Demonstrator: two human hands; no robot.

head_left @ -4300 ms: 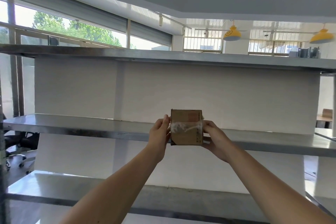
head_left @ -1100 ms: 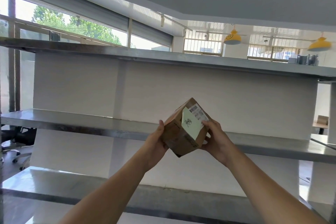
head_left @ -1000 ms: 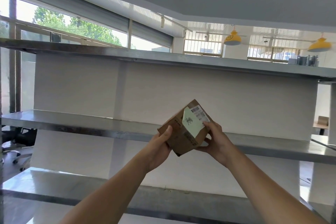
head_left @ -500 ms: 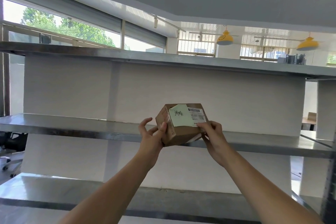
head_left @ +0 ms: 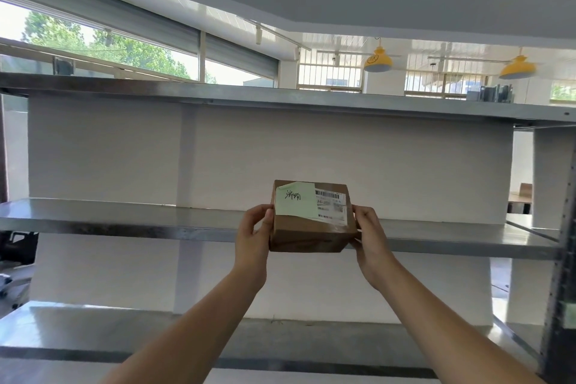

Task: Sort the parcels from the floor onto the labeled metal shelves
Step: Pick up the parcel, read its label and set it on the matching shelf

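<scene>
A small brown cardboard parcel (head_left: pixel 311 232) is held level in front of the middle metal shelf (head_left: pixel 124 218), its top face turned up toward me. That face carries a pale green note with handwriting and a white barcode label. My left hand (head_left: pixel 254 235) grips the parcel's left side and my right hand (head_left: pixel 369 234) grips its right side. The parcel hangs at the height of the shelf's front edge; I cannot tell whether it touches the shelf.
Three steel shelves span the view: a top shelf (head_left: pixel 280 100), the middle one and a lower shelf (head_left: pixel 93 333), backed by a white panel. A dark perforated upright (head_left: pixel 561 290) stands at the right. Windows and yellow hanging lamps (head_left: pixel 377 61) lie beyond.
The parcel was tilted on a corner a second ago. Both hands have turned it level with the labelled face up and shifted to its left and right sides.
</scene>
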